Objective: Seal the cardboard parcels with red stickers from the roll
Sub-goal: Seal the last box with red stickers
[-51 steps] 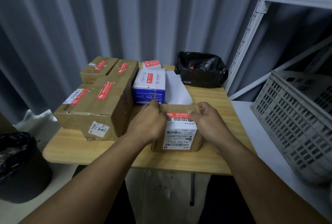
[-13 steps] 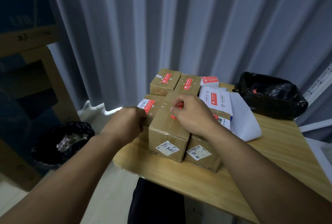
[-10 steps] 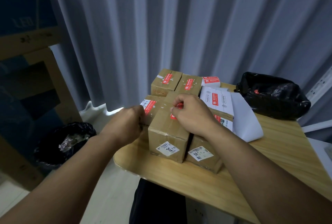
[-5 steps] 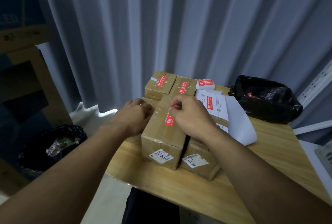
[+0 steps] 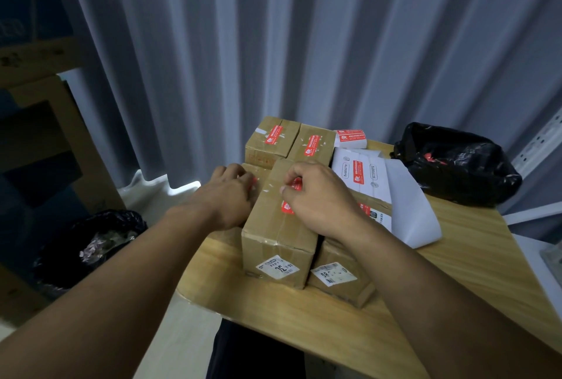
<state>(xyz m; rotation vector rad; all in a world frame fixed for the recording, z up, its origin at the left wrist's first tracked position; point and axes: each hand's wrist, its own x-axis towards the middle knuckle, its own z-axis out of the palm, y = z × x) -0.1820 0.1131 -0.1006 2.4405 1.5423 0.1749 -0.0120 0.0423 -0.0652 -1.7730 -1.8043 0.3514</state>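
A tall cardboard parcel stands at the table's near left, with a red sticker along its top seam. My right hand lies on that top, bent fingertips pressing the sticker's far part. My left hand rests on a lower parcel to the left, its fingers against the tall parcel's side. A second parcel sits tight against the right side. Two stickered parcels stand behind. A small white sticker stack with a red top sits at the back.
A white box with a red sticker and a white backing strip lie right of the parcels. A black bag sits at the back right of the wooden table. A black bin bag is on the floor left. Corrugated wall behind.
My right hand has slid farther along the sticker, uncovering its near end. My left hand moved up from the parcel's side onto the lower parcel.
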